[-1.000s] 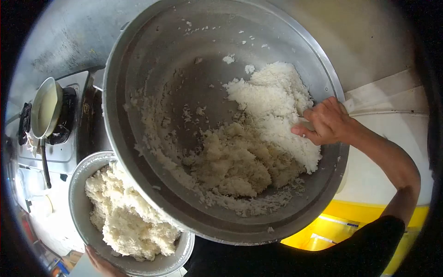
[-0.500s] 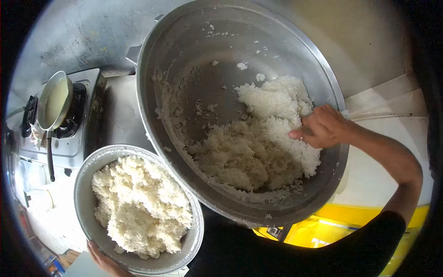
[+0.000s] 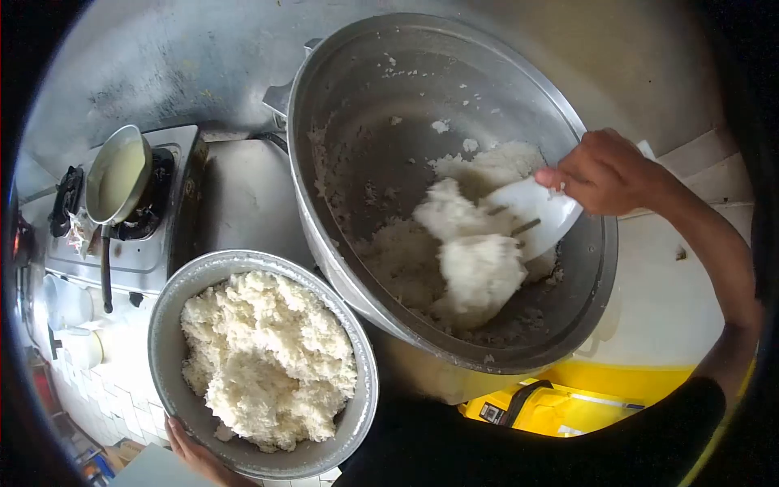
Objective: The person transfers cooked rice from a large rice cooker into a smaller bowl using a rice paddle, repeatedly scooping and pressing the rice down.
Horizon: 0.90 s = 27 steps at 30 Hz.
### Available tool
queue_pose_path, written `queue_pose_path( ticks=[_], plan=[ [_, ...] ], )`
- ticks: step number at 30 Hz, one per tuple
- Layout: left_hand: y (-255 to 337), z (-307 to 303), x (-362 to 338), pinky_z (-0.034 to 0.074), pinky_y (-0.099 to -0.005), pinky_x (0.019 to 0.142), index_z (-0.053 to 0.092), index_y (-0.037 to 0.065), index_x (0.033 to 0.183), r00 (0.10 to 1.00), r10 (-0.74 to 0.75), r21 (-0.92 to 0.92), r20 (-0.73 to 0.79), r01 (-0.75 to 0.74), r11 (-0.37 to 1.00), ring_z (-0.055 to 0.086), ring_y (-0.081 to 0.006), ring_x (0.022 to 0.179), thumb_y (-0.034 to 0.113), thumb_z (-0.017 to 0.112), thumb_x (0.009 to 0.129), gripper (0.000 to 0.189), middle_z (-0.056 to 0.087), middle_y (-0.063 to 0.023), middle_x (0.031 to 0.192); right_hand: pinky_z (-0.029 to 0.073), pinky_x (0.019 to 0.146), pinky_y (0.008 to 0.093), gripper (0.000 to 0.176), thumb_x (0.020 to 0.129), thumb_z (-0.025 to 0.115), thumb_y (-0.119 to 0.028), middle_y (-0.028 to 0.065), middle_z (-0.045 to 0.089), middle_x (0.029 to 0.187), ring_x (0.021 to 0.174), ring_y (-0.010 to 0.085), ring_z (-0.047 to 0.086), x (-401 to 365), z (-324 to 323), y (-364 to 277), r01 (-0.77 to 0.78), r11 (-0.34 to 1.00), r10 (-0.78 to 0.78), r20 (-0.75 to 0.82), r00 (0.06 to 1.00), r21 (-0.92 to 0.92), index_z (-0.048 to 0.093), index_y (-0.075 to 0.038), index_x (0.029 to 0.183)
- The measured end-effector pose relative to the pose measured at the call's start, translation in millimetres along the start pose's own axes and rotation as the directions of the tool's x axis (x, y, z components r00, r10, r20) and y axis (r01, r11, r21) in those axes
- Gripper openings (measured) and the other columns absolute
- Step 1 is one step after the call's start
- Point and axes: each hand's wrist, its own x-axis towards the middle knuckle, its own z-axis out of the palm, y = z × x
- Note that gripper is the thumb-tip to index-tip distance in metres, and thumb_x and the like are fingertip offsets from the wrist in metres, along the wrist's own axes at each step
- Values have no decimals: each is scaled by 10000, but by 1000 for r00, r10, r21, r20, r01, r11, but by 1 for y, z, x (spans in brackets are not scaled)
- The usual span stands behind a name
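Note:
A white rice paddle with dark slots (image 3: 542, 213) is gripped in my right hand (image 3: 610, 172), whose fingers wrap its handle. A heap of cooked rice (image 3: 482, 268) sits on the paddle's blade, slightly blurred, over the inside of a large metal pot (image 3: 389, 105). More rice lies low in the pot, and loose grains cling to its wall. At the lower left my left hand (image 3: 199, 458) holds the rim of a smaller metal basin (image 3: 367, 406), its thumb side hidden. That basin carries a big mound of rice (image 3: 272, 357) and sits close beside the pot.
On the left, a gas stove (image 3: 77, 256) bears a small pan (image 3: 122, 174) of pale liquid, its dark handle pointing towards me. Translucent containers (image 3: 69, 304) stand below the stove. A yellow object with a black strap (image 3: 519, 403) lies under the pot's right side.
My right hand has risen, lifting the paddle and a heap of rice from the mass in the pot. Pot and basin appear shifted slightly right in view.

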Motion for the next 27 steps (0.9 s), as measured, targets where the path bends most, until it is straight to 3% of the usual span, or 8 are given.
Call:
queue_pose_path(
  ticks=[4,11,14,17,20,21,23,27],
  plan=[
    [-11,-4,10,469,-334,898,514,-32,1302,998,37,-107,45,-32,994,562,-235,1064,320,535,967,487,573,-165,1211,413,513,424,605,938,526,-455,170,440,455,447,302,516,19,-9,-4,-133,991,133,-79,988,5,548,0,541],
    [7,9,-8,464,-291,851,529,-37,1274,996,-24,-205,83,40,978,570,-181,975,316,550,964,471,617,-109,1093,480,623,461,545,928,500,-471,202,595,600,596,369,608,105,28,-39,-6,996,28,-246,969,92,660,8,723],
    [26,22,-21,463,-287,851,543,-39,1261,1000,19,-78,-16,-20,997,565,-174,970,318,557,962,466,614,-101,1103,487,649,482,521,930,489,-471,194,630,658,654,381,629,108,23,-42,66,998,-58,-353,934,11,683,-8,791],
    [30,25,-23,459,-285,869,552,-37,1257,999,6,-63,-49,-9,998,564,-177,1000,313,561,962,458,611,-100,1133,504,652,478,459,933,485,-451,179,646,671,660,365,642,101,15,-6,-26,979,-90,-536,839,-204,698,-52,856],
    [22,21,-19,454,-290,885,549,-34,1263,998,8,-69,-63,-12,998,562,-182,1019,310,559,963,457,607,-103,1150,509,642,462,445,934,491,-435,169,642,654,643,352,642,93,24,26,-20,949,-55,-227,972,-316,695,-51,838],
    [19,19,-17,452,-293,893,548,-32,1266,999,32,-83,-26,-34,996,560,-185,1027,308,559,963,456,605,-104,1156,509,642,462,445,934,491,-435,169,642,654,643,352,642,94,37,30,-19,948,-58,-231,971,-318,695,-51,838],
    [19,20,-17,451,-295,893,548,-32,1265,999,37,-76,-33,-40,996,560,-186,1028,306,553,966,452,605,-104,1155,499,622,452,445,934,504,-421,172,613,606,619,350,635,93,70,27,265,956,-278,-96,956,-126,679,-34,804],
    [14,14,-12,446,-295,894,552,-34,1260,998,60,-87,24,-57,995,558,-187,1032,298,532,974,439,605,-107,1152,483,609,450,487,928,523,-445,187,580,567,601,363,625,92,78,16,340,937,-348,-172,922,-74,646,-7,754]
  ],
)
